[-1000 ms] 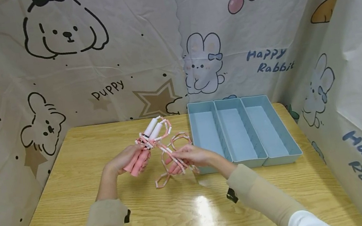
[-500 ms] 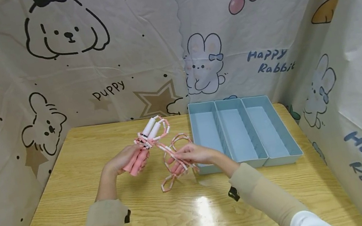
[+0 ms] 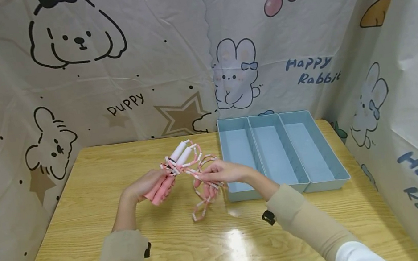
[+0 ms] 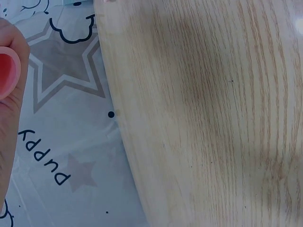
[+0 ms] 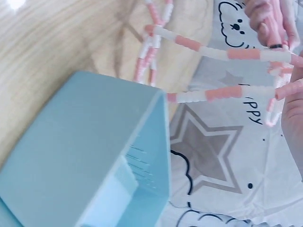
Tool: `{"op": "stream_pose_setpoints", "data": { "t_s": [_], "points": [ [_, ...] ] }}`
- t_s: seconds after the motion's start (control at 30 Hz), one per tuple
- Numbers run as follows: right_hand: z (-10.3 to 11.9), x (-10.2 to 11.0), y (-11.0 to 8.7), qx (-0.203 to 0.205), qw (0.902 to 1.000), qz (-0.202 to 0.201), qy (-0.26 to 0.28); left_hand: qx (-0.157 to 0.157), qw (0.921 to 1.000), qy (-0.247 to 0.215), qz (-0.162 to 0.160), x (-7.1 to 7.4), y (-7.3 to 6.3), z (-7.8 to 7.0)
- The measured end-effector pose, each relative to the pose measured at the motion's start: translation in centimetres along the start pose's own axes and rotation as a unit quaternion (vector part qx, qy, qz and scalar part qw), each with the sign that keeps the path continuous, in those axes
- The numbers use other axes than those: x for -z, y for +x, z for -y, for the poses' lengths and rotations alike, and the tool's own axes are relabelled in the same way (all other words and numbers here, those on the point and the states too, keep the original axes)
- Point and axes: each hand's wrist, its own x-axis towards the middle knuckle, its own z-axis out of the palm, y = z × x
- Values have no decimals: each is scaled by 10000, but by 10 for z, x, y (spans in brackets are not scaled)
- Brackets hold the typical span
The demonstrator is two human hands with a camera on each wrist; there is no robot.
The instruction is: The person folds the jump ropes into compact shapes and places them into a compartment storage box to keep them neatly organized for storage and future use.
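Note:
A jump rope [image 3: 183, 153] with pink and white handles and a pink-and-white beaded cord is held over the table. My left hand [image 3: 147, 185] grips its two handles side by side, where the cord wraps around them. In the left wrist view the hollow end of one pink handle [image 4: 6, 73] sticks out of the hand. My right hand [image 3: 220, 175] pinches the cord to the right of the handles. Loose loops of beaded cord [image 5: 215, 93] hang below those fingers, crossing in front of the box in the right wrist view.
Three long light-blue boxes [image 3: 285, 189] stand side by side at the back right of the wooden table [image 3: 187, 255]. The nearest one is close by the right hand. A printed cloth [image 3: 120, 76] hangs behind the table and along the sides.
The handles have dipped slightly toward the table and shifted right. My right hand has moved a little up along the cord, closer to the handles, and the hanging loop has swung right.

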Motion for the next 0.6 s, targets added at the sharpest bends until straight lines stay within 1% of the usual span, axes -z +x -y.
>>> {"op": "stream_pose_setpoints", "data": {
  "t_s": [0.13, 0.4, 0.47, 0.6],
  "points": [
    [11, 1, 1, -17, 9990, 143, -430, 203, 9997, 118, 103, -3, 0, -1],
    [28, 7, 4, 33, 9937, 341, -1069, 500, 9967, 404, 505, -6, -1, -3],
    [31, 9, 4, 49, 9921, 406, -1184, 572, 9955, 511, 561, -6, -1, -4],
    [35, 12, 6, -60, 9921, 537, -1132, 721, 9923, 676, 746, -8, -4, -6]
  ]
}}
